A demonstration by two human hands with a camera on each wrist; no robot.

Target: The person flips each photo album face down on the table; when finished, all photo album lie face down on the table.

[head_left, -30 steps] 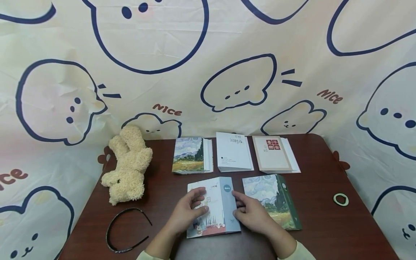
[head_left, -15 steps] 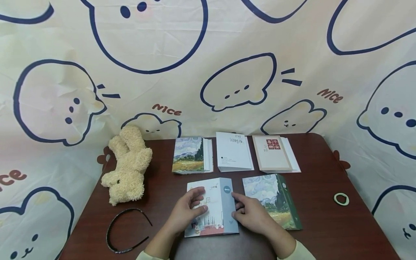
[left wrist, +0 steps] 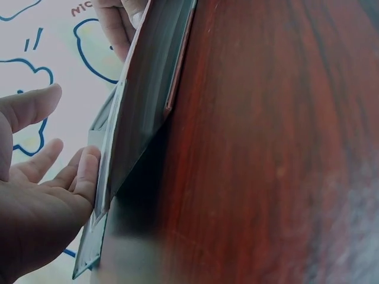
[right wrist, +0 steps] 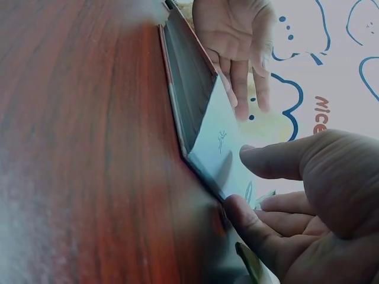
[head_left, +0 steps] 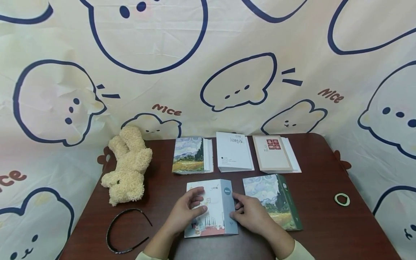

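Observation:
A thick book-like album [head_left: 214, 216], with a white illustrated cover and a blue spine [head_left: 228, 206], lies at the table's front middle. My left hand [head_left: 186, 211] rests its fingertips on the white cover, thumb held apart. To the right, my right hand [head_left: 255, 213] touches the blue spine with index finger and thumb spread along it. In the left wrist view, the left hand [left wrist: 41, 219] lays its fingertips flat against the cover. The right wrist view has the right hand's [right wrist: 320, 201] extended index finger at the spine's edge. Beneath the right hand lies a green-spined landscape album [head_left: 268, 193].
Along the back stand a landscape-cover album [head_left: 188, 155], a white album [head_left: 234, 153] and a beige album [head_left: 273, 155]. A cream plush toy [head_left: 130, 169] and a black headband [head_left: 112, 227] lie left. A pale green ring [head_left: 342, 199] sits at right.
The blue-spined album has shifted slightly left and turned a little, its near right corner moving left. My right hand has followed it slightly. My left hand has hardly moved.

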